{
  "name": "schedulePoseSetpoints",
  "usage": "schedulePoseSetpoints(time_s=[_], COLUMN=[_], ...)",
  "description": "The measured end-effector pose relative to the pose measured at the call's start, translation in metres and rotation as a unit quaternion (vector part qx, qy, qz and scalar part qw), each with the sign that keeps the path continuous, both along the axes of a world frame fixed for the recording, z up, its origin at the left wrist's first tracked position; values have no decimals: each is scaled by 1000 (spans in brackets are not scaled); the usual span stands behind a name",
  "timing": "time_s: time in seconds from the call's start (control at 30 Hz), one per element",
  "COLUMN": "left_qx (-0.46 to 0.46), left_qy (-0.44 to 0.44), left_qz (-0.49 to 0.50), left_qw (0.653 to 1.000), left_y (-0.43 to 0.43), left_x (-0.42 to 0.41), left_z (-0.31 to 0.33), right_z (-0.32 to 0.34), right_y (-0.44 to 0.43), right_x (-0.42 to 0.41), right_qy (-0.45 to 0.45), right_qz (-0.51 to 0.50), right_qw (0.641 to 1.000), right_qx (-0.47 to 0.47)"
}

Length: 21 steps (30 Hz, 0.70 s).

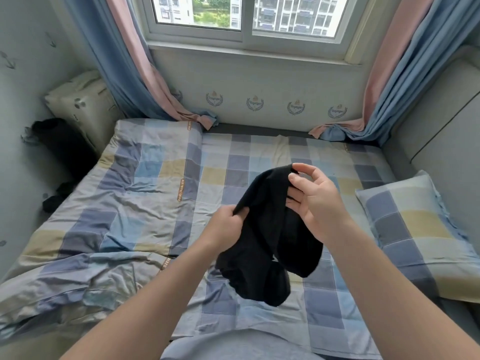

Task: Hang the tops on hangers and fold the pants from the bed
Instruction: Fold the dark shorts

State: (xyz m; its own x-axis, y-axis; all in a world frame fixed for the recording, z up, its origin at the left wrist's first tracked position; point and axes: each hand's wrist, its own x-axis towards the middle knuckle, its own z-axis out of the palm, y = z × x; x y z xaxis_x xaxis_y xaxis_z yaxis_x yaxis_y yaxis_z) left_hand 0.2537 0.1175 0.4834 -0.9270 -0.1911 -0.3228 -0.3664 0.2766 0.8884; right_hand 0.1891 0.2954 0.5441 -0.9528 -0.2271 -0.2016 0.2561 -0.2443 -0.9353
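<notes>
I hold a soft black fabric garment [270,229] up in the air with both hands, over the middle of the bed [324,307], which has a sheet of blue, grey and yellow checks. My left hand [226,227] is curled tight round a bunched edge of the cloth on its lower left side. My right hand [317,203] is higher and a little apart from the left, palm turned towards me, and its thumb and forefinger pinch the top edge of the same cloth. The rest of the garment hangs down in loose folds between and below my hands, its lowest part just above the sheet. I cannot tell from its crumpled shape whether it is a top or a pair of pants.

A rumpled duvet in the same checks [117,203] lies along the left half of the bed, and a matching checked pillow [415,229] sits at the right edge. More dark clothing [59,141] is heaped by the left wall, near a bulging beige storage bag [80,100]. Blue and pink curtains [124,61] hang at either side of the white-framed window [246,35] beyond the bed.
</notes>
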Motion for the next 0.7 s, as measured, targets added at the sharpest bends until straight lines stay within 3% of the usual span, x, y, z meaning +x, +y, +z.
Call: schedulePoseSetpoints(time_s=[0.2, 0.4, 0.57, 0.7], left_qx=[68, 165, 272, 332], left_qy=[-15, 27, 26, 34], left_qz=[102, 144, 123, 139], left_qw=[992, 975, 954, 932], left_y=[-3, -4, 0, 2], left_x=[-2, -12, -21, -29], left_z=[19, 46, 64, 68], right_z=[-14, -39, -69, -88], right_y=[4, -2, -13, -8], right_x=[10, 35, 48, 42], right_qy=[4, 97, 29, 25], right_qz=[42, 137, 254, 197], right_qw=[996, 959, 939, 939], right_qx=[73, 227, 230, 281])
